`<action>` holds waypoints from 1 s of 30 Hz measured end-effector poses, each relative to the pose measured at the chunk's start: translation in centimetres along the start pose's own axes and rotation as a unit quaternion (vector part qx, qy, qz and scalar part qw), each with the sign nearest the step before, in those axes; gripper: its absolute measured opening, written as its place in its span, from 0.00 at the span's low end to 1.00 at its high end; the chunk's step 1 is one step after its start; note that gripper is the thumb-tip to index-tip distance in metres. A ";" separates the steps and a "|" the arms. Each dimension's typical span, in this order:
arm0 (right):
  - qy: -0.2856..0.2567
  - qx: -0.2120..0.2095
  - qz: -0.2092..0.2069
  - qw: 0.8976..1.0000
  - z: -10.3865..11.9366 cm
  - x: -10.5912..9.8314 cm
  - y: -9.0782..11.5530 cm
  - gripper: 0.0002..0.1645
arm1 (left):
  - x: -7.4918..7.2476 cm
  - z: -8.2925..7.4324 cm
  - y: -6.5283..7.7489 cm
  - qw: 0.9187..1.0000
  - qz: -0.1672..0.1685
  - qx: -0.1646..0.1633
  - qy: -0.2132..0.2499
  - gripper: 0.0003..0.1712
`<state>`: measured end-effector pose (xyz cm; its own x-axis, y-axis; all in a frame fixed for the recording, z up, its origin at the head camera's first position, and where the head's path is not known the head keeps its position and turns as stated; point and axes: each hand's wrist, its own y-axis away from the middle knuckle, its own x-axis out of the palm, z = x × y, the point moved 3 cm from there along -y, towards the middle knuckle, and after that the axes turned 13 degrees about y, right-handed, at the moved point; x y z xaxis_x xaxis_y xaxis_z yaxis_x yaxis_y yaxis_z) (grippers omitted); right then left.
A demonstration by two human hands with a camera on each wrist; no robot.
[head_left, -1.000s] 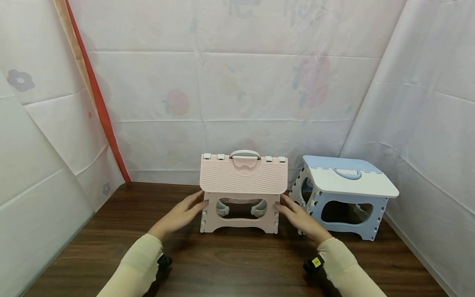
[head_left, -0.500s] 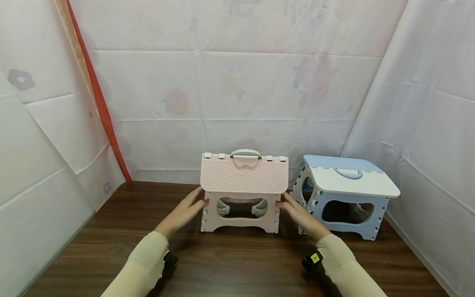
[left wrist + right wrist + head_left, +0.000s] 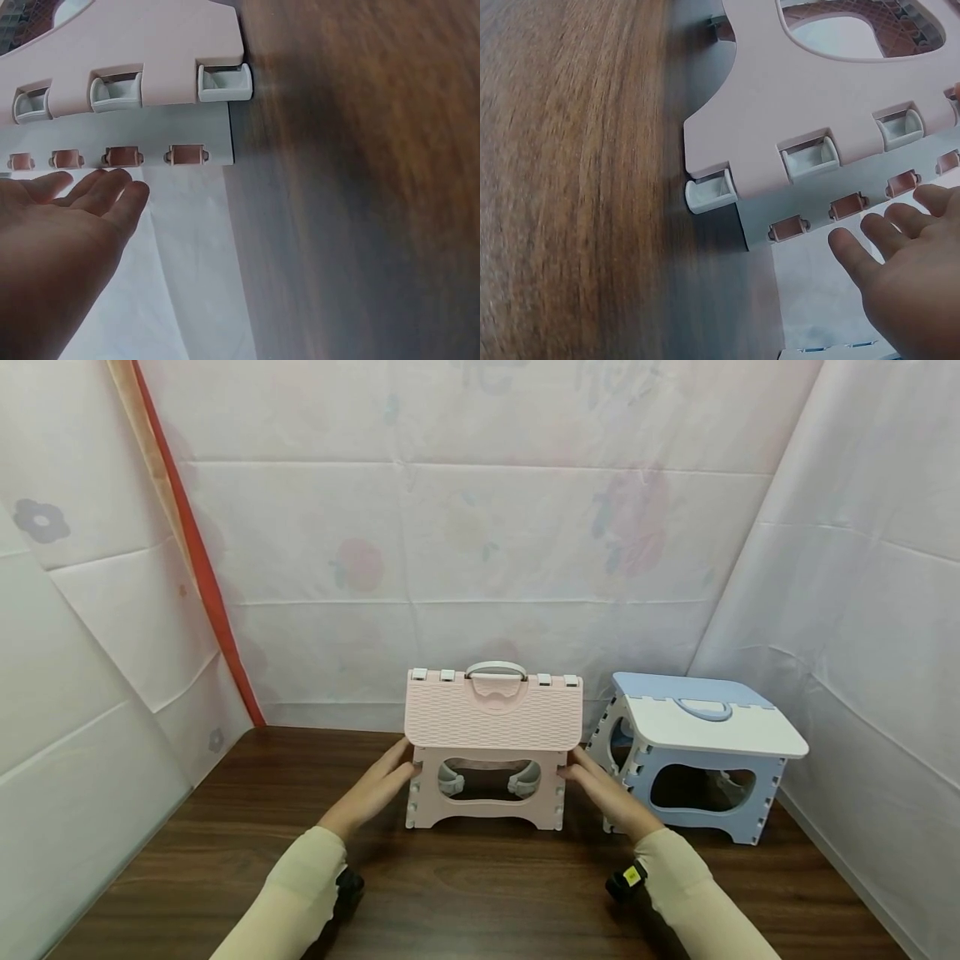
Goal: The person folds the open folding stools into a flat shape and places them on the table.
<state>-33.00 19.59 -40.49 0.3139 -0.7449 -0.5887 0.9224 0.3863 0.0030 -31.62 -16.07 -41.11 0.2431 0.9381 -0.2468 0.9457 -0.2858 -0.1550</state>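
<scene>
A pink folding step stool (image 3: pixel 487 789) stands unfolded at the middle of the table, its hinged top (image 3: pixel 493 718) slanting up at the back under a raised grey handle (image 3: pixel 496 670). At its left side is my left hand (image 3: pixel 373 789), thumb at the front edge and the other fingers along the side. My right hand (image 3: pixel 606 792) mirrors this on the right side. In the left wrist view the fingers (image 3: pixel 124 202) lie nearly straight by the grey-white side panel (image 3: pixel 180 124). Fairly straight fingers (image 3: pixel 855 255) also show in the right wrist view, beside the opposite panel (image 3: pixel 761 214).
A blue and white folding step stool (image 3: pixel 712 727) stands unfolded to the right, close behind my right hand. Pale printed cloth (image 3: pixel 487 543) hangs at the back and both sides. The dark wooden table (image 3: pixel 480 893) extends in front of the pink stool.
My left forearm has shifted slightly right and forward, and my right wrist slightly inward. Both hands stay at the sides of the pink step stool, which stands as before.
</scene>
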 end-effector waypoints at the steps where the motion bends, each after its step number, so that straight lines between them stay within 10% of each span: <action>1: -0.002 -0.001 0.001 1.000 0.0 0.0 0.0 0.48 | 0.0 0.0 0.0 1.000 -0.001 -0.001 0.000 0.44; 30: -0.017 -0.013 -0.004 1.000 -0.4 0.1 0.0 0.46 | -0.1 0.1 0.0 1.000 -0.007 -0.012 -0.002 0.44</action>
<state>-33.08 19.79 -40.87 0.3141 -0.7658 -0.5611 0.9189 0.3938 -0.0230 -31.69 -16.18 -41.14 0.2292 0.9410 -0.2491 0.9537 -0.2683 -0.1358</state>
